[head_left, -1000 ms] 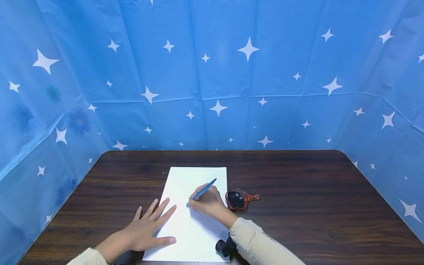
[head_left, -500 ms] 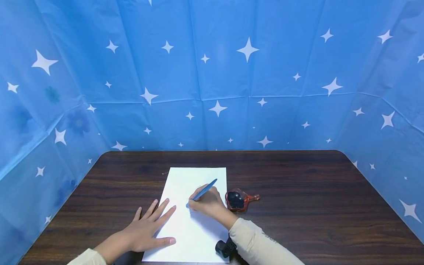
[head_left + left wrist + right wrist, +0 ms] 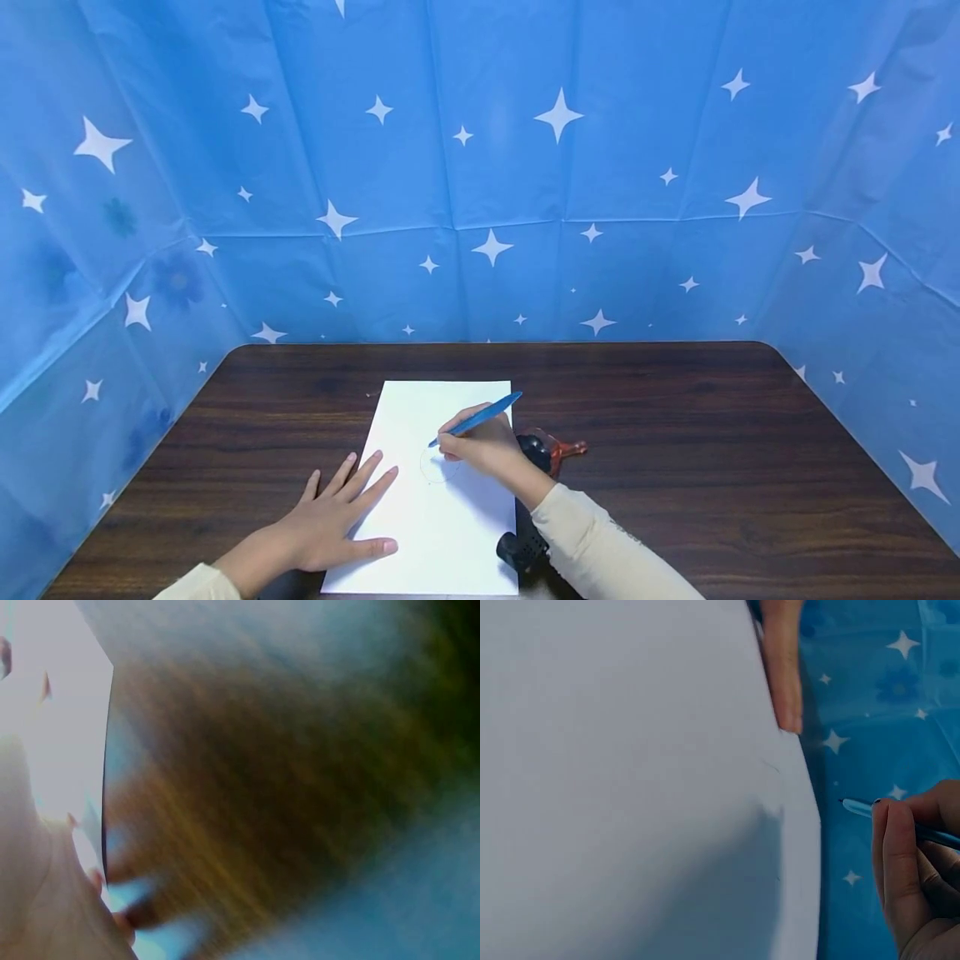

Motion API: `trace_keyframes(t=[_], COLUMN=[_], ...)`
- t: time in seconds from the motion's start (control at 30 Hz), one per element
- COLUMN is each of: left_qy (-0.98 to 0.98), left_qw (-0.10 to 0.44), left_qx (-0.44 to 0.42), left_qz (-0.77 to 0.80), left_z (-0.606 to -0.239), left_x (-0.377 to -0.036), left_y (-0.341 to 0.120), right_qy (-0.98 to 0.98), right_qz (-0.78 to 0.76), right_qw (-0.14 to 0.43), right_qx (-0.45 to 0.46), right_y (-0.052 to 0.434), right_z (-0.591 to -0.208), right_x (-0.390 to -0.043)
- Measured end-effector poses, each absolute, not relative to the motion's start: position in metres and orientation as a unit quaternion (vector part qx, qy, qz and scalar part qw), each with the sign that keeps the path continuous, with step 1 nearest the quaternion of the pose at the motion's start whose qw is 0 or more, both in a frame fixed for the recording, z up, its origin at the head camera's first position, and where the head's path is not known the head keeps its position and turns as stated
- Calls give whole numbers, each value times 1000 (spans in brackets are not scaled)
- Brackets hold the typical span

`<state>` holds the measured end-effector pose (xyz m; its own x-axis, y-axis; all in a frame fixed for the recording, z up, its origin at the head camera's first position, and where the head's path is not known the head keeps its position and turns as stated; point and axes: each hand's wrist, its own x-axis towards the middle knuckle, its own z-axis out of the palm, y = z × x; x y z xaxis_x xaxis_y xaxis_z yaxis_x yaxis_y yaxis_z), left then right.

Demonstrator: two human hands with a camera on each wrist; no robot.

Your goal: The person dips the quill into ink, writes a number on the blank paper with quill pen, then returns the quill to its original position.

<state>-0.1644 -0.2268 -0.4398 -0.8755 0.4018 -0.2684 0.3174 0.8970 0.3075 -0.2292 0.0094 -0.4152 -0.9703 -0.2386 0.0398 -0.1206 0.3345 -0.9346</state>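
A sheet of white paper (image 3: pixel 420 525) lies upright on the dark table, a thin round outline (image 3: pixel 439 467) drawn near its middle. My right hand (image 3: pixel 483 442) pinches a blue pen (image 3: pixel 487 411) between thumb and fingers, its tip at the top of the outline in the head view. In the right wrist view, the pen (image 3: pixel 859 808) tip shows against the blue curtain, past the paper's edge. My left hand (image 3: pixel 333 521) rests with spread fingers across the paper's left edge, thumb on the sheet. The left wrist view is blurred, with the palm (image 3: pixel 52 892) at its left.
A see-through red flower-shaped thing (image 3: pixel 573 448) with a short handle and a dark centre lies right of the paper, partly hidden by my right hand. A black wrist camera (image 3: pixel 517 552) overlaps the sheet's lower right. Blue star-print curtain (image 3: pixel 480 167) surrounds the wooden table (image 3: pixel 675 450).
My right hand has moved up and to the right with the pen, uncovering the round outline and overlapping the red thing. The left hand has stayed in place.
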Motion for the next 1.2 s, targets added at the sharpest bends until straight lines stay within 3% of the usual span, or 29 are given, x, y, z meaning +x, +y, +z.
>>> trace_keyframes(t=[0.6, 1.2], left_qy=[960, 958], left_qw=[157, 161], left_qx=[191, 196], left_qz=[132, 137], left_z=[-452, -451], left_x=[-168, -169], left_y=[-232, -232], right_qy=[780, 761], right_qz=[-620, -645], right_qw=[26, 36], right_qx=[-77, -62], right_y=[65, 115], right_z=[-392, -399], right_x=[-249, -254])
